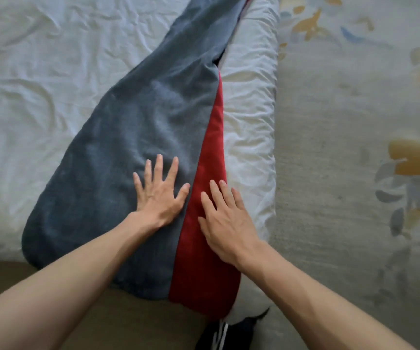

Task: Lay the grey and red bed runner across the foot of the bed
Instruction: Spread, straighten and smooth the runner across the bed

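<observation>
both hands lie flat with fingers straight and spread, gripping nothing. the left hand [159, 195] presses on the grey panel of the bed runner [138, 137]; the right hand [225, 223] rests on its red band, which runs along the side nearer the bed edge. the runner stretches away along the wrinkled white duvet [27, 84], its near end hanging over the bed's side. a patterned carpet [355, 147] lies to the right, a dark shoe [219, 335] below.
</observation>
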A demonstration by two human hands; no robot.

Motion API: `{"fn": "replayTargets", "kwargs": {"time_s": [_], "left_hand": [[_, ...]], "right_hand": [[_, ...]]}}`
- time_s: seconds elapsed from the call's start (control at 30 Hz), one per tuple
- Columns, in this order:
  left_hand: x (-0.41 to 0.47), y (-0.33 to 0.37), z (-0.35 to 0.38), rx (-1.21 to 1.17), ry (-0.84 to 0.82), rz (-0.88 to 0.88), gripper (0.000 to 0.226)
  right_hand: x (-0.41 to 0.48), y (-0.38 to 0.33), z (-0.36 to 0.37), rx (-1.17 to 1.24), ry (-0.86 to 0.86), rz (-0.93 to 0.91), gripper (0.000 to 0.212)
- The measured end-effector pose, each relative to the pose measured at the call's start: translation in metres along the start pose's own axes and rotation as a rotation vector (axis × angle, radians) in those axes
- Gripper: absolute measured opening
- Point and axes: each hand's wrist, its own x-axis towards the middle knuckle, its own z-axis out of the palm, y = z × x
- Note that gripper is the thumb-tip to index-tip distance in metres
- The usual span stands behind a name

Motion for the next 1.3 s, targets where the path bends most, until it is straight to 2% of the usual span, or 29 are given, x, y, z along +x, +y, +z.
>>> {"fn": "replayTargets", "kwargs": {"time_s": [0.17, 0.3, 0.57, 0.87, 1.03, 1.2, 1.3], "left_hand": [[0.033, 0.017, -0.007, -0.016, 0.014, -0.087, 0.070], [0.056, 0.030, -0.016, -0.062, 0.089, -0.144, 0.065], [0.079, 0.066, -0.034, -0.147, 0.159, -0.193, 0.070], [0.074, 0.108, -0.028, -0.143, 0.172, -0.411, 0.070], [0.062, 0.151, -0.019, -0.082, 0.290, -0.506, 0.065], [0.069, 0.180, -0.014, -0.039, 0.283, -0.651, 0.056], [0.078, 0.175, -0.018, -0.054, 0.297, -0.745, 0.037]], "right_hand": [[0.040, 0.025, -0.026, -0.025, -0.029, -0.100, 0.059], [0.066, 0.045, -0.044, -0.014, -0.062, -0.161, 0.059], [0.107, 0.099, -0.065, -0.019, -0.107, -0.261, 0.058], [0.142, 0.151, -0.067, 0.009, -0.216, -0.466, 0.067], [0.135, 0.191, -0.083, -0.029, -0.347, -0.664, 0.073], [0.152, 0.229, -0.100, -0.114, -0.408, -0.721, 0.074], [0.164, 0.230, -0.102, -0.146, -0.426, -0.769, 0.073]]}}
